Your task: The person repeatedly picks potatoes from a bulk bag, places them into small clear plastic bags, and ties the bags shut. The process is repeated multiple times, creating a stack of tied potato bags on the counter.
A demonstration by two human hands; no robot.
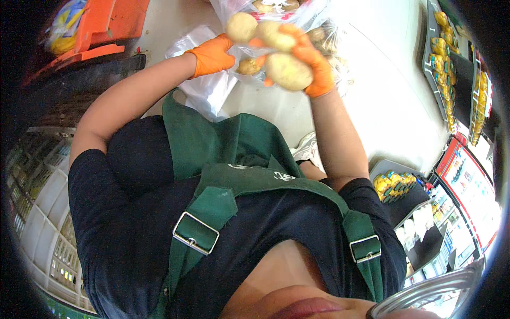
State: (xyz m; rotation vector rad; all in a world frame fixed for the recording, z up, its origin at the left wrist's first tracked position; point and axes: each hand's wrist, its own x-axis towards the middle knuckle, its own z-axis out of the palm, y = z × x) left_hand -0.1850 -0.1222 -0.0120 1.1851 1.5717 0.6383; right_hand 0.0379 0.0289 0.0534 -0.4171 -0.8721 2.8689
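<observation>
My right hand, in an orange glove, is closed around potatoes. One large pale potato sits near the palm, and another potato lies between the fingers. A rounder potato is beside the orange fingertips, close to my left hand; which hand supports it I cannot tell. That left hand, gloved in orange too, is curled at the top of a clear plastic bag, apparently gripping its edge. A smaller yellowish potato shows below, between the hands.
Beyond my hands stands a plastic bag with more potatoes, and a clear bag of brownish produce is beside it. An orange crate is at the far left, near a dark ledge. Shelves of yellow packages line the right.
</observation>
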